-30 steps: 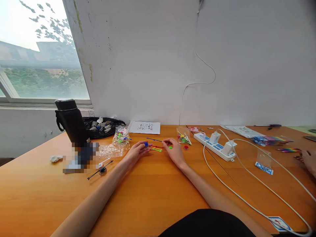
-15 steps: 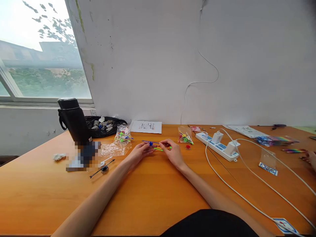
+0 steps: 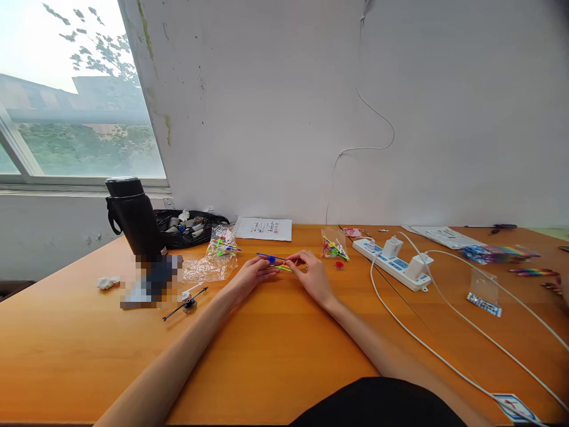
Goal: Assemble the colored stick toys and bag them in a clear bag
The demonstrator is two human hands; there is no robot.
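A small blue plastic piece with a round hub and a thin rod (image 3: 271, 259) is held between my two hands above the table. My left hand (image 3: 251, 276) is closed on its hub. My right hand (image 3: 310, 274) pinches the rod's right end between thumb and fingers. Just beyond and below lies a yellow-green plastic stick piece (image 3: 283, 268), partly covered by my right hand. To the right sits a small red round piece (image 3: 339, 265). By my left forearm, a black rod piece with a round base (image 3: 189, 304) rests beside a white one (image 3: 191, 292).
Clear bags of coloured plastic parts (image 3: 223, 244) (image 3: 334, 244) lie at the back. A black bottle (image 3: 133, 219) stands left, near a black bag of rubbish (image 3: 191, 228). A power strip (image 3: 391, 261) with white cables is at right. Another person's hand (image 3: 558, 284) shows at the right edge.
My hands stay almost in place on the blue piece. At the right edge, the other person's hand has shifted slightly with the rainbow-coloured item. The view has moved very slightly.
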